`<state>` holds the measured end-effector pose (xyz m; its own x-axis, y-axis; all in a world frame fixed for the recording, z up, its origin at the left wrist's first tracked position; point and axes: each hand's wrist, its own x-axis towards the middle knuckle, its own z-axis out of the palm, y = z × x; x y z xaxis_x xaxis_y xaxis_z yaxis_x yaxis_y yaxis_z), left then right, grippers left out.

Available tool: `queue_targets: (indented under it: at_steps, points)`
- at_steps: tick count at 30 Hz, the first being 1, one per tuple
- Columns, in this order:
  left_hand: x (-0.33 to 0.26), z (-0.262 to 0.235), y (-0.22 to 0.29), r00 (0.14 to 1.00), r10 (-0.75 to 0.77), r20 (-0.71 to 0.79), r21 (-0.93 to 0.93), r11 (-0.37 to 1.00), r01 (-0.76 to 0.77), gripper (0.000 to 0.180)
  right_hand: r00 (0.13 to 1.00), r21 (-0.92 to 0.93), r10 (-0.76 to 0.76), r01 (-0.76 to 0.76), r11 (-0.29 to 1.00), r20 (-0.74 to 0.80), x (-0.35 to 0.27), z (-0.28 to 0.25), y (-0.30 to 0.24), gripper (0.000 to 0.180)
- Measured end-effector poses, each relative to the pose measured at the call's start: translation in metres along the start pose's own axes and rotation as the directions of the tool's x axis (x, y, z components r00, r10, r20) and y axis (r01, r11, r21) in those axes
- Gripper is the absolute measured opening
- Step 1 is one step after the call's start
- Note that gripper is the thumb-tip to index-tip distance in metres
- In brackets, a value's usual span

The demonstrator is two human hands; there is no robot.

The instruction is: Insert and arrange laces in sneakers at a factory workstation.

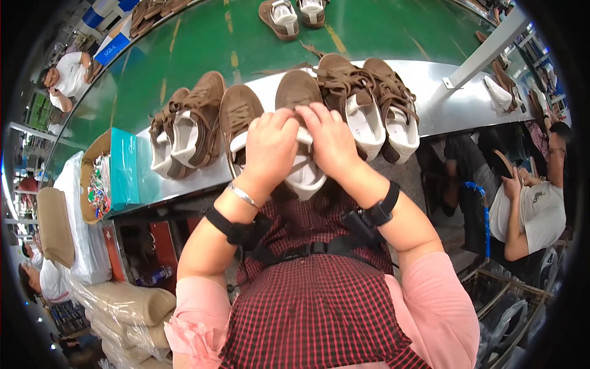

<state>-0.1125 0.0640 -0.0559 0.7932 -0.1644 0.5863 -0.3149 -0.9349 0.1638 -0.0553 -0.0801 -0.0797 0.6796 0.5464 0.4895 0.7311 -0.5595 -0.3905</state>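
A brown sneaker [297, 88] with a white lining stands on the metal bench edge, toe pointing away from me. My left hand [270, 146] and my right hand [330, 140] meet over its lacing area, fingers bent and pinched together at the eyelets. What lies between the fingertips is hidden. Close beside my left hand stands a matching brown shoe [239, 109], with no long lace hanging from it. Further left is a laced brown shoe [203, 114] with its mate. Right of my hands sit two more laced shoes, one nearer [348, 83] and one outer [396, 92].
Beyond the metal ledge [436, 101] runs a green conveyor belt [196, 46] carrying another pair of shoes [283, 18]. A teal box [125, 166] of small colourful items stands left. Wrapped beige bundles [132, 302] are stacked lower left. A post [488, 46] rises right; co-workers sit on both sides.
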Motion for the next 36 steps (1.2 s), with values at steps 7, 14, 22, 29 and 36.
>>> queue_targets:
  at_steps: [7, 14, 22, 29, 36]
  points:
    - [-0.012, -0.018, 0.001, 0.994, -0.104, 0.036, -0.102, 0.989, 0.108, 0.021, 0.988, 0.231, 0.029, -0.063, 0.971, 0.15, 0.002, -0.004, 0.0, 0.066]
    - [-0.048, -0.066, 0.039, 0.949, -0.11, 0.294, 0.045, 0.994, 0.102, 0.024, 0.997, 0.303, 0.033, -0.051, 0.952, 0.064, -0.015, -0.005, 0.006, 0.063]
    - [-0.038, -0.047, 0.034, 0.942, -0.028, 0.333, 0.202, 0.978, -0.042, 0.005, 0.999, 0.285, -0.036, 0.037, 0.958, -0.009, -0.008, -0.008, 0.002, 0.046]
    - [-0.031, -0.032, 0.022, 0.914, -0.074, 0.4, 0.111, 0.993, 0.032, 0.005, 0.999, 0.301, 0.009, -0.022, 0.953, 0.045, -0.004, -0.011, 0.003, 0.043]
    - [-0.045, -0.047, 0.025, 0.917, -0.168, 0.361, 0.107, 0.985, 0.139, 0.014, 0.996, 0.306, 0.02, -0.047, 0.951, 0.092, -0.003, -0.016, 0.0, 0.041]
